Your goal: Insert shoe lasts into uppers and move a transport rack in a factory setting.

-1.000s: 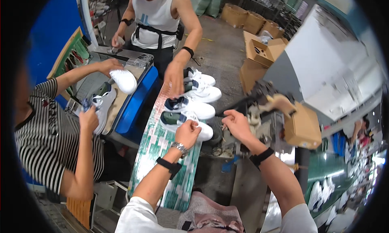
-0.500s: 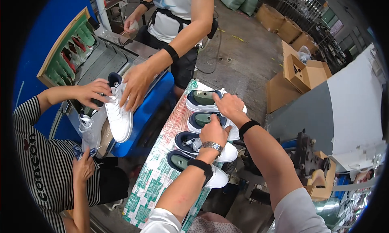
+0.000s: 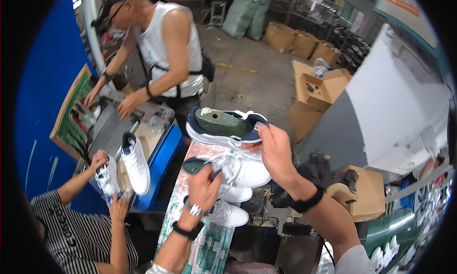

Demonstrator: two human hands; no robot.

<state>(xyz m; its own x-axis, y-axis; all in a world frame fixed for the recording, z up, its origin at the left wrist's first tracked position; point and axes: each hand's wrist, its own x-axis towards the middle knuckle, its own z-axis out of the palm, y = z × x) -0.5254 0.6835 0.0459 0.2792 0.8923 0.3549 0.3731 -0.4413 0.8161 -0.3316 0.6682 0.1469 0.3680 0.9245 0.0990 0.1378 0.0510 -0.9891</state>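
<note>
My right hand (image 3: pixel 277 152) is closed around the toe-side opening of a white sneaker (image 3: pixel 200 136) with navy lining, raised above the bench. A dark green shoe last (image 3: pixel 227 124) with a hole in its top fills that sneaker. My left hand (image 3: pixel 203 188) is closed at the navy collar of a second white sneaker (image 3: pixel 250 173), which also has a green last (image 3: pixel 193 166) in it. Two more white sneakers, a middle one (image 3: pixel 238 194) and a nearest one (image 3: pixel 229 215), lie beside them, partly hidden by my left hand and wrist.
The shoes rest on a narrow bench (image 3: pixel 209 245) covered in red-and-green patterned sheeting. At left, a co-worker in stripes handles a white shoe (image 3: pixel 107 176) near another white sneaker (image 3: pixel 136 167); a person in a white vest reaches over the blue-edged worktable (image 3: pixel 164 155). Cardboard boxes (image 3: pixel 328 90) stand at right.
My right hand has lifted the farthest sneaker off the bench. My left hand has moved to the neighbouring sneaker's collar. The person in the vest has let go of the white shoe at left.
</note>
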